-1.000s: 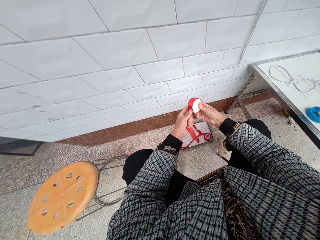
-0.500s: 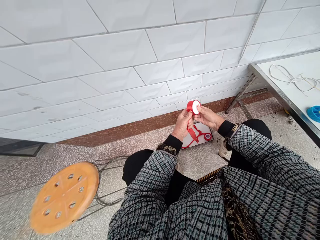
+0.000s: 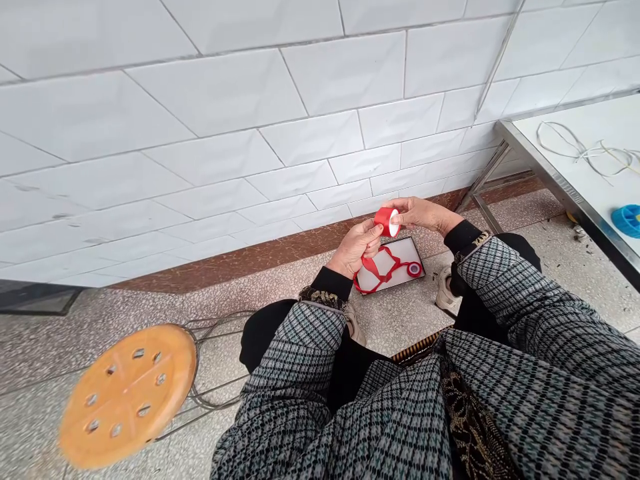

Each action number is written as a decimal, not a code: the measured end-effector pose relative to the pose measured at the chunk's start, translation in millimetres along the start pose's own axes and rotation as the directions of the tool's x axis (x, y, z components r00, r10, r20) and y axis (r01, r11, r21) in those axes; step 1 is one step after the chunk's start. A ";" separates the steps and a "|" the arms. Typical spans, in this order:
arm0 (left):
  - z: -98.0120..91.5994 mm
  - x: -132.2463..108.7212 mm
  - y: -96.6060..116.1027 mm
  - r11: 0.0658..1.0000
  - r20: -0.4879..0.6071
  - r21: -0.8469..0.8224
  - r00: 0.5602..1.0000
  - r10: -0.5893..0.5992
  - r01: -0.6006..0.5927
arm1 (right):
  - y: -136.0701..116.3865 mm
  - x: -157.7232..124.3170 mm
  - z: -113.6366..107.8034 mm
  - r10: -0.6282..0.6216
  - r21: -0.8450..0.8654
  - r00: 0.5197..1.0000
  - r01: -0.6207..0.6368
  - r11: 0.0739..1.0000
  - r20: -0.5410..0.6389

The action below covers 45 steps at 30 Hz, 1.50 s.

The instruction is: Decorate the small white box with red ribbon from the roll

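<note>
A roll of red ribbon with a white core is held up between my two hands. My left hand is closed around its left side, the thumb on the lower edge. My right hand grips it from the right, with fingers over the top and thumb at the white core. A loose length of red ribbon hangs below my left hand and lies in loops across a shallow white tray with a dark edge on the floor. A smaller red roll rests at the tray's right side.
An orange round stool seat with metal legs lies tipped over at the lower left. To the right stands a metal-edged table bearing a white cable and a blue plastic ring. A white tiled wall rises in front.
My right hand has shifted from the roll's lower right side to over its top. The roll has turned slightly, and my left hand has moved a little left.
</note>
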<state>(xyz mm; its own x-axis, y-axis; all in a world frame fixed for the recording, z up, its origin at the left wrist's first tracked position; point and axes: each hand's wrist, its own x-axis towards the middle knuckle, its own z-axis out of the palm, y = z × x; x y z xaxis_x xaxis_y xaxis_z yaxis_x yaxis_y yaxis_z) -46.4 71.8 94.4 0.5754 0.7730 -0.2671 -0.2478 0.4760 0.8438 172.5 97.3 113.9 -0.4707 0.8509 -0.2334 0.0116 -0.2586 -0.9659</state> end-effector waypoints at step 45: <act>20.9 3.4 -14.0 0.977 -0.172 -0.134 0.975 0.141 -0.165 | 16.8 6.4 15.6 -0.023 0.574 0.994 0.083 0.814 -0.111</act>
<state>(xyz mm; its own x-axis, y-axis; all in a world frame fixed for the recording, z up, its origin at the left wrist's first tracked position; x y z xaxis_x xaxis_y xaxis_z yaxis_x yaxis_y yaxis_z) -24.6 59.0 91.5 0.3921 0.8929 -0.2212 -0.4412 0.3936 0.8065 155.9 91.3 97.9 -0.3703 0.9020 -0.2220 -0.5363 -0.4027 -0.7418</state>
